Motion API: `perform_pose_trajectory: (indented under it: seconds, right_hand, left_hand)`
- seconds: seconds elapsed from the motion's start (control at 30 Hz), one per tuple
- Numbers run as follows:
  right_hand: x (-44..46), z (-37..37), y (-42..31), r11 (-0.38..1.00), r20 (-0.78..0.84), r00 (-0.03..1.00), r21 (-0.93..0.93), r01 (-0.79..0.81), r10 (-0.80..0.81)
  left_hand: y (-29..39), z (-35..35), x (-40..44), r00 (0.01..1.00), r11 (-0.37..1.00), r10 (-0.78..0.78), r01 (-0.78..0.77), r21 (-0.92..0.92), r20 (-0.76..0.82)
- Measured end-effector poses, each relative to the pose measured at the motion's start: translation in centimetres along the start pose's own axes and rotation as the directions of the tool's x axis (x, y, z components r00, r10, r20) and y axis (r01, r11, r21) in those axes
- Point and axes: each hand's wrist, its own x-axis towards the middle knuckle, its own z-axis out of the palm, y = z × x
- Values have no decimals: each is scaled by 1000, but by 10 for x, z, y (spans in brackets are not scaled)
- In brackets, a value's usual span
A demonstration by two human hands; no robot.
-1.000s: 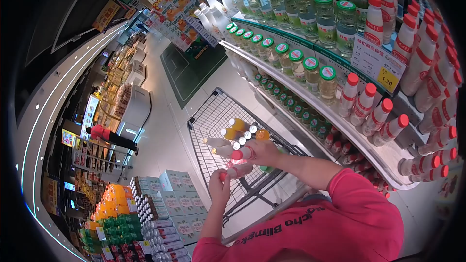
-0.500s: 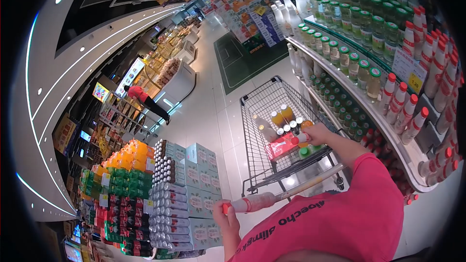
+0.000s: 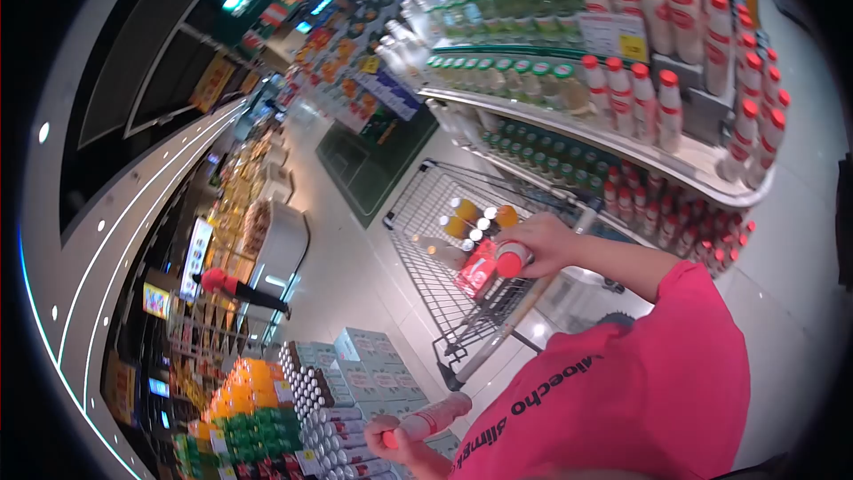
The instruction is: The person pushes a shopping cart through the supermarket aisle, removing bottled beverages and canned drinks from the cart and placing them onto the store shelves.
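My left hand [image 3: 404, 452], low in the view, is closed around the capped end of a red-capped bottle [image 3: 442, 414] with a pale body and red-and-white label. My right hand [image 3: 544, 242] grips another red-capped bottle [image 3: 512, 260] above the near part of the shopping cart [image 3: 418, 280]. The cap of that bottle points toward me. Below it in the cart lies a red pack [image 3: 477, 274]. Several yellow-orange bottles [image 3: 463, 208] and white-topped items lie farther in. My right hand hides part of the cart's contents.
Shelves [image 3: 533, 120] of green-capped and red-capped bottles stand along the right. Stacked drink cartons [image 3: 378, 364], cans and orange bottles [image 3: 253, 391] are at lower left. A person in a red top [image 3: 233, 284] stands by a counter farther left. A dark green mat [image 3: 355, 164] lies ahead.
The view has turned to the right. My right hand has lifted with its bottle from inside the cart toward me. My left hand still grips its bottle, now tilted more.
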Motion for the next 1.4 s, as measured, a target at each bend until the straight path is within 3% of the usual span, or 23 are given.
perform_pose_trajectory:
  seconds: [0.07,0.2,0.33,0.47,0.63,0.83,0.87,0.9,1.03,1.1,1.2,1.4]
  right_hand:
    - [-27,-30,-20,995,-54,995,-55,78,-81]
    - [-88,-91,-40,976,-166,974,-176,127,-156]
    - [-153,-172,-60,963,-160,978,-210,-169,137]
    - [-204,-237,-71,888,-311,927,-337,-313,208]
    - [-250,-278,-93,813,-385,860,-343,-470,335]
    - [-273,-280,-98,733,-443,768,-296,-612,462]
    - [-275,-279,-99,725,-426,734,-222,-652,529]
    - [-274,-277,-96,744,-464,741,-224,-629,486]
    - [-265,-275,-77,780,-538,752,-250,-573,380]
    - [-254,-275,-62,774,-555,752,-277,-570,355]
    - [-229,-273,-47,752,-644,681,-241,-614,349]
    - [-197,-252,-1,603,-761,558,-284,-746,331]
  left_hand:
    - [4,33,4,999,992,4,-10,-125,-48]
    - [18,121,2,997,911,0,30,-411,72]
    - [41,215,-11,978,808,5,120,-577,211]
    - [56,305,-26,958,682,23,193,-706,285]
    - [96,407,-24,940,707,-9,247,-663,341]
    - [138,521,-7,822,795,295,71,-602,487]
    - [142,534,-7,801,798,372,-18,-602,469]
    - [145,547,-6,775,792,446,-108,-600,448]
    - [152,580,-9,722,826,470,-158,-542,507]
    - [145,595,-9,641,850,498,-226,-477,584]
    - [140,606,-8,494,869,489,-348,-352,719]
    - [131,616,-9,318,745,606,-547,-381,729]
